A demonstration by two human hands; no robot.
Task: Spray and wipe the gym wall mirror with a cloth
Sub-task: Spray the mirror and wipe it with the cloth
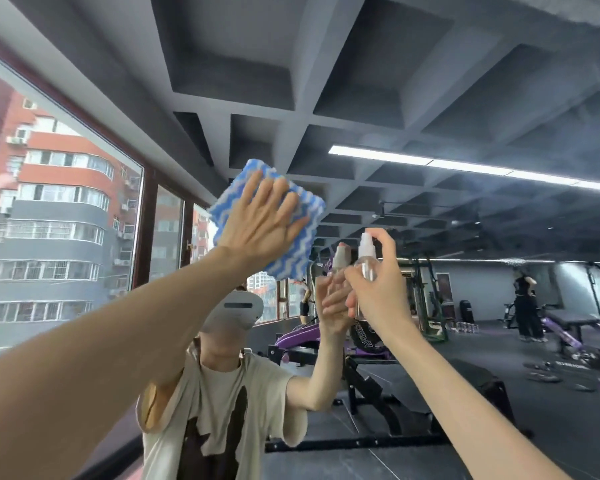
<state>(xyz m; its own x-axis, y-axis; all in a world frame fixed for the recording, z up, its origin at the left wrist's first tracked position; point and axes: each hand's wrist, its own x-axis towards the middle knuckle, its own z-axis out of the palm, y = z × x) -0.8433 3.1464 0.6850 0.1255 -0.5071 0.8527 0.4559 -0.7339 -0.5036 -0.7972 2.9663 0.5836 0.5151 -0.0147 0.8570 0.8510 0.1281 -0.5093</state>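
A large wall mirror (465, 209) fills the view and reflects the gym. My left hand (262, 220) presses a blue and white wavy-striped cloth (309, 209) flat against the glass, fingers straight and spread. To its right, my right hand (381, 282) grips a small clear spray bottle (365, 258) with a white pump top, the index finger lying over the top. The bottle is held close to the mirror, and its reflection shows just left of it.
The mirror shows a person with a headset, weight benches (371, 372), purple machines and another person (527, 306) standing at the back right. Large windows (59, 216) run along the left wall. A hazy film covers the glass at the upper right (551, 161).
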